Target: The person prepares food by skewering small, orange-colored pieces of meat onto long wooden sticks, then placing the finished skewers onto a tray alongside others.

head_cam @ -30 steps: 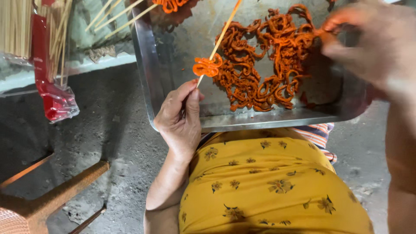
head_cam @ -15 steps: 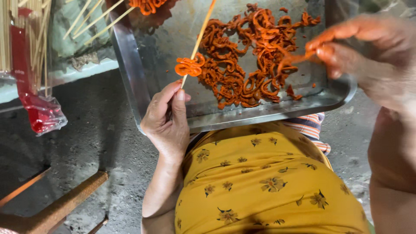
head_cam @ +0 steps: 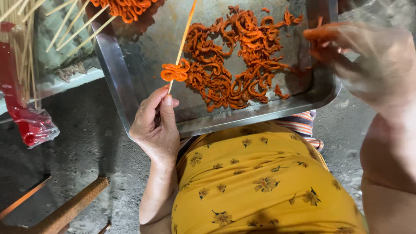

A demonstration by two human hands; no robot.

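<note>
My left hand [head_cam: 156,128] grips the low end of a thin bamboo skewer [head_cam: 183,39] that slants up over a steel tray [head_cam: 115,73]. One folded orange strip [head_cam: 174,72] is threaded on the skewer just above my fingers. A heap of orange marinated strips [head_cam: 242,56] lies in the tray's middle. My right hand [head_cam: 368,65], blurred with motion, is raised over the tray's right corner and pinches another orange strip [head_cam: 323,34] between its fingertips.
Several finished skewers with orange meat [head_cam: 123,8] rest at the tray's top left. Bare bamboo sticks [head_cam: 19,47] and a red plastic bag [head_cam: 26,117] sit at the left. A rusty metal bar [head_cam: 69,208] crosses the concrete floor below. My yellow flowered clothing [head_cam: 260,186] fills the foreground.
My right hand has lifted a strip away from the heap, toward the right. The left hand and its skewer stay in place over the tray while the view shifts.
</note>
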